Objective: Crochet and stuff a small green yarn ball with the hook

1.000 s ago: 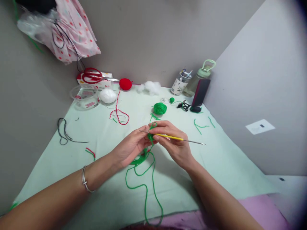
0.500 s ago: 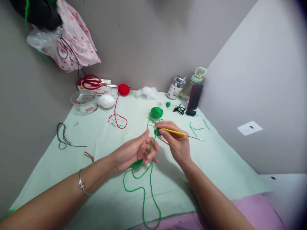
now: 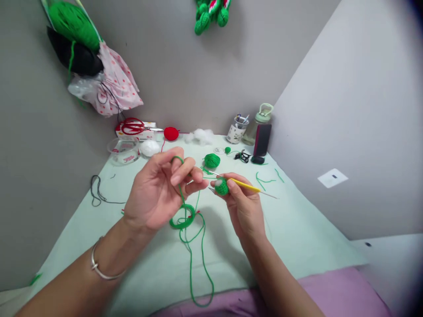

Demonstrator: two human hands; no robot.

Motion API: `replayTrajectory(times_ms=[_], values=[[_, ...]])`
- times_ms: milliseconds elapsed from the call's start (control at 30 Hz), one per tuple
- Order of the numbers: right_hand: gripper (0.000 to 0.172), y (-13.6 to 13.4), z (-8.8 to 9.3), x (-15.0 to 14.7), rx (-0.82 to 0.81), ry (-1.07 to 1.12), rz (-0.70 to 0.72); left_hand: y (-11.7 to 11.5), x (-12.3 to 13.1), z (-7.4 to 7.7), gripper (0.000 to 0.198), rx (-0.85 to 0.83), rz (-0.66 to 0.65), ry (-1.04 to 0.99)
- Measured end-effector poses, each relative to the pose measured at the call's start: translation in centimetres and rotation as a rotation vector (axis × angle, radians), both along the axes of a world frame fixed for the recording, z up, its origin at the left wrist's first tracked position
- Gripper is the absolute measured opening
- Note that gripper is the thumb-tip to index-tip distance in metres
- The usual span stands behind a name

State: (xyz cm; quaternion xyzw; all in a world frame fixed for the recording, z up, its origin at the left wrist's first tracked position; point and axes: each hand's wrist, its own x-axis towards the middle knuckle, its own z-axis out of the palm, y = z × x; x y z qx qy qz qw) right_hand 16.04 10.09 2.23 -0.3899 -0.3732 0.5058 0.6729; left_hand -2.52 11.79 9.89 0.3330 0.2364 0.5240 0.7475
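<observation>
My right hand point(image 3: 243, 202) grips a yellow-handled crochet hook point(image 3: 246, 184), its thin metal tip pointing left. The same fingers hold a small green crocheted ball point(image 3: 221, 186) with white stuffing showing at its opening. A silver pointed bit, partly hidden by the hand, sticks out below the ball. Left of it is my raised left hand point(image 3: 158, 189), palm up, fingers curled with green yarn point(image 3: 178, 159) looped over them. One strand runs from these fingers towards the ball. Beneath the hand, a coil of green yarn point(image 3: 182, 218) lies on the cloth, with loose loops trailing towards me.
Behind my hands are a green yarn ball point(image 3: 212, 160), a red yarn ball point(image 3: 171, 134), white stuffing point(image 3: 199, 136) and red-handled scissors point(image 3: 132, 126). A clear tub point(image 3: 124, 152) stands left; a pen cup point(image 3: 237, 130), bottle point(image 3: 259, 124) and phone point(image 3: 262, 140) stand right.
My left hand has lifted and turned palm up, with the yarn now around its fingers. The crocheted ball shows more clearly in my right hand. The view has tilted up.
</observation>
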Motion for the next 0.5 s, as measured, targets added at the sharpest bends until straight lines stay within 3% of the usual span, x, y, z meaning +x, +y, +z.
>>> replayTrajectory(times_ms=[100,167,233,267,400,467,500], values=[[0.015,-2.2,0.3,-0.2,0.028,0.043,0.003,-2.5,0.8,1.1,0.049,-0.006,0.111,-0.049],[0.015,-3.9,0.4,-0.2,0.042,0.078,-0.019,-3.8,1.2,0.6,0.054,0.095,0.226,-0.045],[0.014,-5.5,0.4,-0.1,0.067,0.099,-0.037,-5.0,1.5,-0.8,0.044,0.317,0.364,0.016],[0.013,-6.3,0.4,-0.1,0.081,0.097,-0.041,-5.5,1.7,-1.6,0.041,0.479,0.447,0.093],[0.01,-8.7,0.2,-0.2,0.164,0.023,-0.083,-7.3,2.1,-4.6,0.025,0.982,0.469,0.776],[0.009,-9.4,0.0,-0.4,0.206,-0.023,-0.117,-8.1,2.3,-5.6,0.013,1.026,0.526,0.961],[0.008,-9.7,-0.2,-0.5,0.212,-0.039,-0.129,-8.4,2.5,-5.9,0.016,1.027,0.553,1.019]])
